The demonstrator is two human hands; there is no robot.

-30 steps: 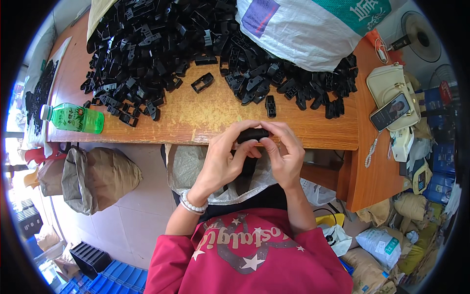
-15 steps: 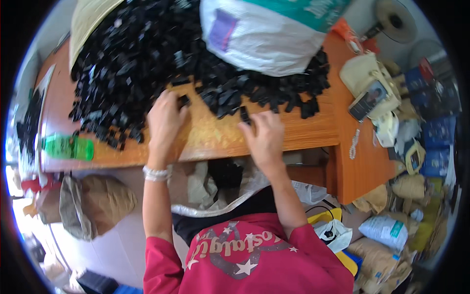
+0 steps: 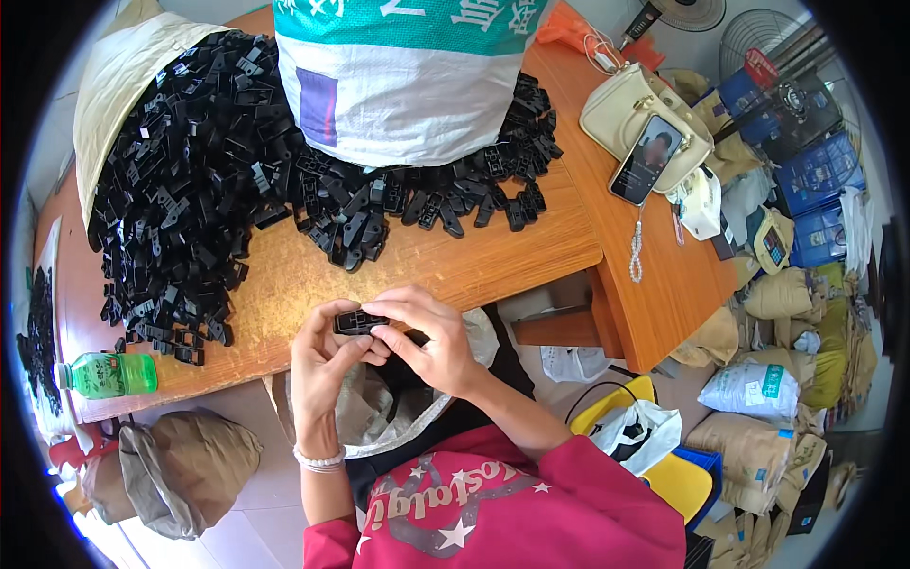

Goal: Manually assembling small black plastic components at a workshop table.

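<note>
A small black plastic part [image 3: 358, 322] is held lengthwise left-to-right between both closed grips, left hand [image 3: 324, 360] and right hand [image 3: 431, 339], just off the counter [image 3: 455, 261] edge.

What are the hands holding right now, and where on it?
A small black plastic part, held between both hands: left hand fingers at its left end, right hand fingers on its right end and top.

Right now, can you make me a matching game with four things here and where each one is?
Things:
1. small black plastic part
2. green bottle
3. phone
4. big woven sack

Places:
A. lying on the cream handbag
B. held between both hands
C. standing in the pile of black parts
D. lying at the table's left end

Pairs: 1-B, 2-D, 3-A, 4-C
</note>
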